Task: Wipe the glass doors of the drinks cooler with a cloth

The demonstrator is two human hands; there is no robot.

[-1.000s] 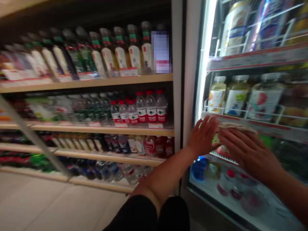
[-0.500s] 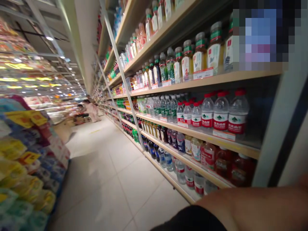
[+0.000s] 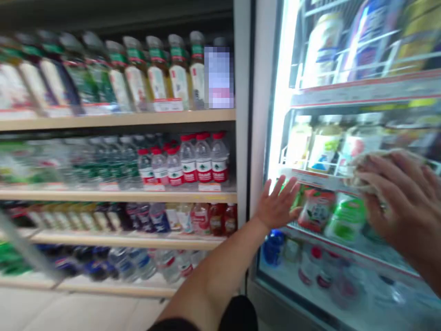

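Observation:
My left hand (image 3: 277,204) is stretched out with its fingers spread, at the left side of a lit glass-front fridge (image 3: 257,115). It holds nothing; whether the palm rests on the glass I cannot tell. My right hand (image 3: 403,193) is closed over a pale cloth (image 3: 360,168), held up in front of the fridge's middle shelves. Behind the hands stand white-capped drink bottles (image 3: 327,142), a red pack (image 3: 316,209) and a green pack (image 3: 346,216), partly covered by my fingers and blurred.
Left of the fridge runs an open shelf unit (image 3: 144,195) filled with bottles. Red-capped water bottles (image 3: 203,161) stand at its right end. A pixelated patch covers part of the shelf above. Pale floor tiles (image 3: 103,310) show at lower left.
My view has swung right from the long aisle to the fridge. Both hands and the cloth have come into view; before, only part of an arm showed at lower right.

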